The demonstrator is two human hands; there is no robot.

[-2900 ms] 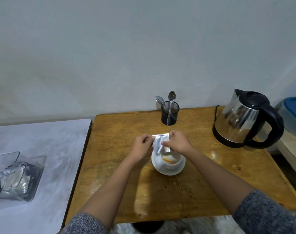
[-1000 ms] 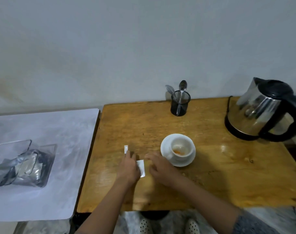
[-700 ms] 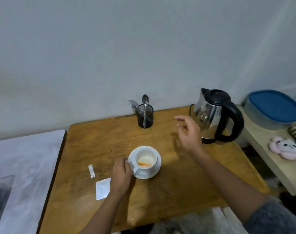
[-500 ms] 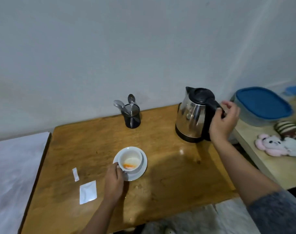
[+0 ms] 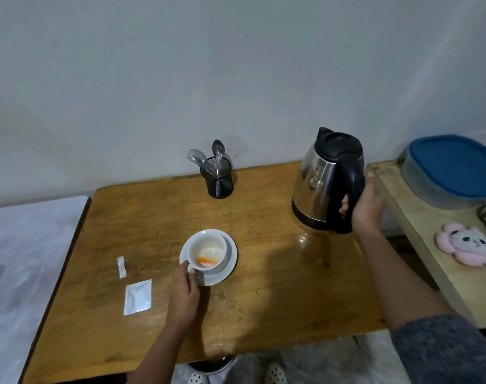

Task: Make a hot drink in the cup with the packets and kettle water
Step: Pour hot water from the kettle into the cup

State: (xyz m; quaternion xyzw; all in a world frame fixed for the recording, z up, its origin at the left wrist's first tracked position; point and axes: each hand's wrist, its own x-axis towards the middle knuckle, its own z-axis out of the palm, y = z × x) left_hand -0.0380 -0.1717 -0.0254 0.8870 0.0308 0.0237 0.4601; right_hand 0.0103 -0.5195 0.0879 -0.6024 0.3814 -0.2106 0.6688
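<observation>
A white cup (image 5: 207, 252) with white and orange powder in its bottom stands on a white saucer (image 5: 228, 268) mid-table. My left hand (image 5: 184, 296) pinches the cup's handle at its near left side. A steel kettle (image 5: 323, 184) with a black lid and handle stands at the table's right back. My right hand (image 5: 366, 207) is wrapped around the kettle's handle. An opened white packet (image 5: 138, 297) and its torn-off strip (image 5: 121, 267) lie flat to the left of the cup.
A black mesh holder (image 5: 219, 181) with spoons and a fork stands at the back by the wall. To the right, a lower shelf carries a blue-lidded container (image 5: 452, 170) and a pink plush toy (image 5: 467, 243). A white surface (image 5: 20, 261) adjoins the wooden table (image 5: 278, 300) on the left.
The packet was emptied over the cup and laid down at the left. My left hand went to the cup's handle, and my right hand reached across and closed on the kettle's handle.
</observation>
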